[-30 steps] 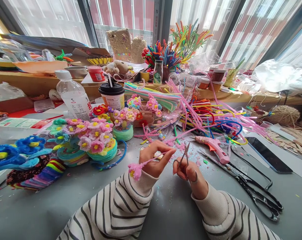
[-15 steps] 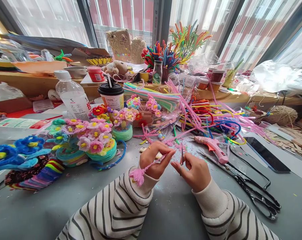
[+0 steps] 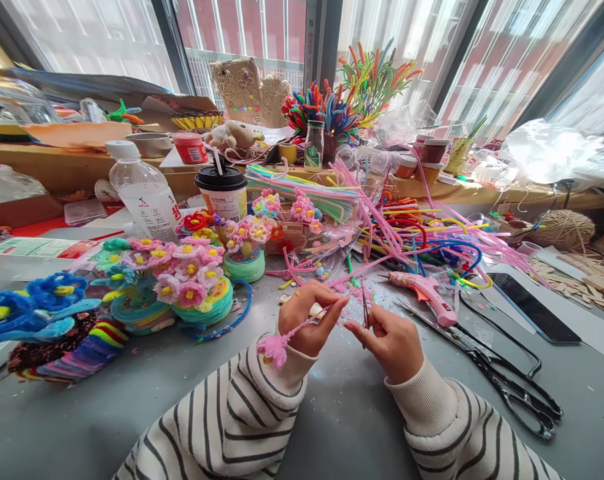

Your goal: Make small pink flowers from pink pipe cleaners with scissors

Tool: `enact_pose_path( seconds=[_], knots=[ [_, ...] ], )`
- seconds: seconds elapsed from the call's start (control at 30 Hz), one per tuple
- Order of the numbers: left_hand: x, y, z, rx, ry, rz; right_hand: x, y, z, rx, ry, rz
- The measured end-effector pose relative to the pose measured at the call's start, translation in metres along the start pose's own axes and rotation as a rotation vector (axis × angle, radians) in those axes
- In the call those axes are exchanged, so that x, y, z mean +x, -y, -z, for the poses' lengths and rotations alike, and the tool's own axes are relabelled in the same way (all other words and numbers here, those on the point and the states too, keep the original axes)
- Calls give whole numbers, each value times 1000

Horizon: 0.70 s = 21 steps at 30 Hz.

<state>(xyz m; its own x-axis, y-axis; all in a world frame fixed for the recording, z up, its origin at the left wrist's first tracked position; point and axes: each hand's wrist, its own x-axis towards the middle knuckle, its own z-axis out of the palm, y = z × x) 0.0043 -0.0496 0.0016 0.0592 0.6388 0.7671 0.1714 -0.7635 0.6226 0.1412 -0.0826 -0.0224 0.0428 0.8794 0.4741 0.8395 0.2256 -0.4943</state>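
We look down at a grey table, where two bare hands in striped sleeves meet near the centre of the frame.

The left hand, just left of centre, is closed in a pinch: thumb and forefinger grip the thin, fuzzy stem of a pink flower. From those fingertips the stem slants down and to the left across the hand, so the bloom, showing a little yellow, sits below and to the left of the knuckles, in front of the ribbed cuff. We cannot tell whether it touches the cloth.

The right hand, just right of centre, is curled around the handles of small scissors. Their narrow blades point upward and look nearly together, just beside the left fingertips but apart from them. The flower head lies well over on the far side of the left hand from these blades.

Around the hands we see plenty of craft material. At middle left, fuzzy pink flowers rise from a round turquoise pot, with large blue flowers near the left edge. To the right of centre lie a pink glue gun, long black-handled shears and a dark phone. Above the hands, pink pipe cleaners spill across a loose, colourful heap.
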Motion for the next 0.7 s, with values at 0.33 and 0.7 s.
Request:
enact_pose_path(
  seconds=[0.33,0.7],
  knots=[
    [1,1,2,-4,71,56,3,-1,0,121,145,-48],
    [-1,6,1,46,102,104,9,-4,7,61,226,-46]
  ],
)
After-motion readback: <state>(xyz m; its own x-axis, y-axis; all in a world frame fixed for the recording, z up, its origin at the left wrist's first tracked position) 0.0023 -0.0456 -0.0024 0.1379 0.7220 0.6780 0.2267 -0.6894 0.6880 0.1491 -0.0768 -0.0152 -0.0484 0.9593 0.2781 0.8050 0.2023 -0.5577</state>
